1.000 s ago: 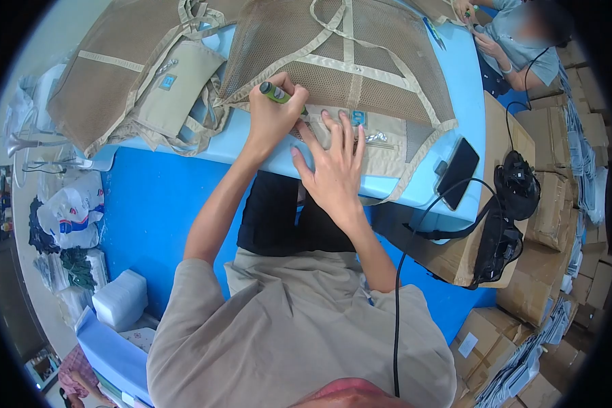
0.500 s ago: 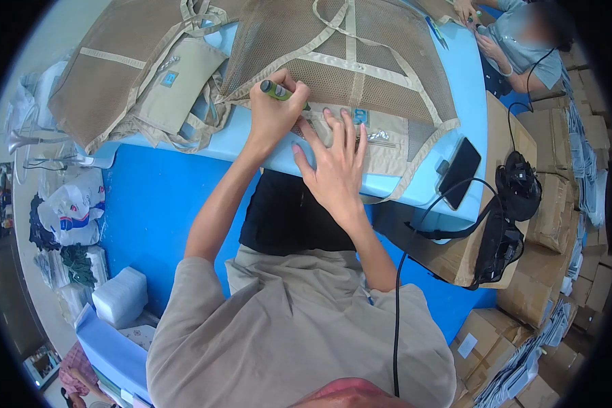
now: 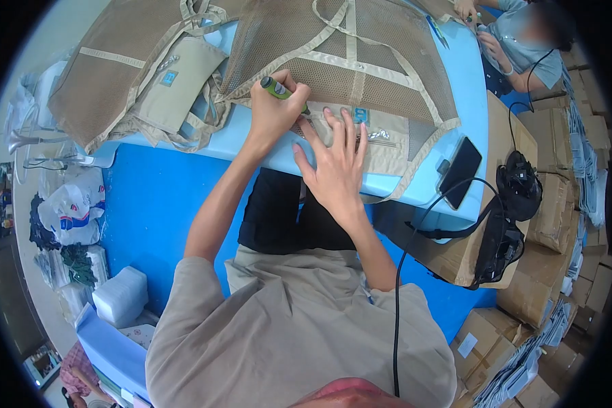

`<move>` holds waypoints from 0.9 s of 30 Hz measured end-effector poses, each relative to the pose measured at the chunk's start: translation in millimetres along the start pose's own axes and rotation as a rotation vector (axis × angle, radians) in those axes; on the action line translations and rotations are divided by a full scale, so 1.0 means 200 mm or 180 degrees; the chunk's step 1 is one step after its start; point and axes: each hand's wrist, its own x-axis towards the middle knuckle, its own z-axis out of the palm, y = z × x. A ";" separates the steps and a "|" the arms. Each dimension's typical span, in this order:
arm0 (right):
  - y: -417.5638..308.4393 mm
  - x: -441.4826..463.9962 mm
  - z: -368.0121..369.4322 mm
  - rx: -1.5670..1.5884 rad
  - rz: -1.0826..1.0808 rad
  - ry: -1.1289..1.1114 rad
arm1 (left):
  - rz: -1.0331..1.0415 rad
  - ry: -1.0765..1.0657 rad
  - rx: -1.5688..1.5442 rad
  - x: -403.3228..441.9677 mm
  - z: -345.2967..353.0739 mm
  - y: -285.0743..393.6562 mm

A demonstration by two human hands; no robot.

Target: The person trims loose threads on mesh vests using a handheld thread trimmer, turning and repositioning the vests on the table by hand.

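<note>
My left hand is closed round a green marker with a dark end, its tip low over the edge of a beige mesh bag. Fingers spread, my right hand lies flat on the bag's beige fabric panel, close beside the marker tip. A blue label shows on that panel just above my right fingertips. To the left lies a second mesh bag with a beige pouch that bears a blue label. What lies under my right palm is hidden.
A phone lies at the right end of the light blue table. Beside it are a black cable, black straps and stacked cardboard boxes. A co-worker sits at the upper right. White wrapped packs lie at left.
Both my hands stay in nearly the same place, with the marker still held. The co-worker's hands at the upper right have shifted slightly.
</note>
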 end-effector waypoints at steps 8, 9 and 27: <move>0.00 0.00 0.00 -0.0069 0.0018 -0.0015 | -0.0019 -0.0212 -0.0109 0.00 -0.01 -0.02; 0.00 0.00 0.00 -0.0074 0.0018 -0.0023 | -0.0024 -0.0218 -0.0110 0.00 0.00 -0.02; 0.00 0.00 0.00 -0.0046 0.0028 0.0001 | -0.0055 -0.0023 -0.0146 0.00 0.00 0.01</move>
